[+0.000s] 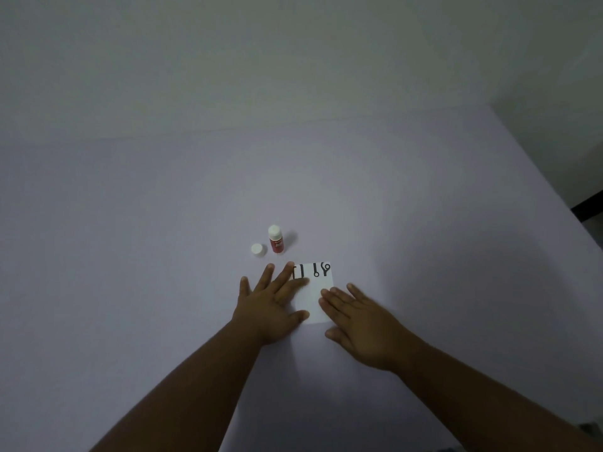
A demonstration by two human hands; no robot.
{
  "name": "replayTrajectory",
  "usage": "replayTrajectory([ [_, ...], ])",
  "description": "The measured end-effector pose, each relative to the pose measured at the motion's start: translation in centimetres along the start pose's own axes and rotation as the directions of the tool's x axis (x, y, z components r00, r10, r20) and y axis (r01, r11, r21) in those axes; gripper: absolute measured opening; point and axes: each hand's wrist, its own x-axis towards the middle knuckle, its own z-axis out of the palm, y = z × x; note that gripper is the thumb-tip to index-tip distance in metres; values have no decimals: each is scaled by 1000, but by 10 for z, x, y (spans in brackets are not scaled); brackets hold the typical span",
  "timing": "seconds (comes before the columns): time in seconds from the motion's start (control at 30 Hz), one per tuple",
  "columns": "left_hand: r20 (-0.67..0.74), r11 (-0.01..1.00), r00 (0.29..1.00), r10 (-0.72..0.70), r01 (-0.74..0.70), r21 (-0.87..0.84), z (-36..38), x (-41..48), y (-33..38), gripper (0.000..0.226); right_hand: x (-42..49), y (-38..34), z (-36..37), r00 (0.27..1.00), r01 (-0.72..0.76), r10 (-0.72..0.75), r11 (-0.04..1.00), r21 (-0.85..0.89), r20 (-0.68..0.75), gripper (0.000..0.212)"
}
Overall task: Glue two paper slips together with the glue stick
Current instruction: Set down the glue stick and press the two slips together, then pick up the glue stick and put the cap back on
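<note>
A white paper slip (315,293) with black marks along its far edge lies flat on the table. My left hand (272,303) rests palm down on its left part, fingers spread. My right hand (360,321) lies flat on its right edge, fingers together. Whether a second slip lies under the first I cannot tell. Just beyond the paper a red glue stick (276,240) stands upright with its white tip showing. Its white cap (257,249) sits to the left of it.
The pale lilac table (163,256) stretches wide around the hands. Its far edge meets a plain wall, and its right edge drops to a dark floor (587,207).
</note>
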Motion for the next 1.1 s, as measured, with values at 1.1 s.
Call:
replayTrajectory([
  [1.1,-310,952,938,-155,58,-299,-21,-17,21,35,34,-11,-26,963,-73,116,981,178,-244,23],
])
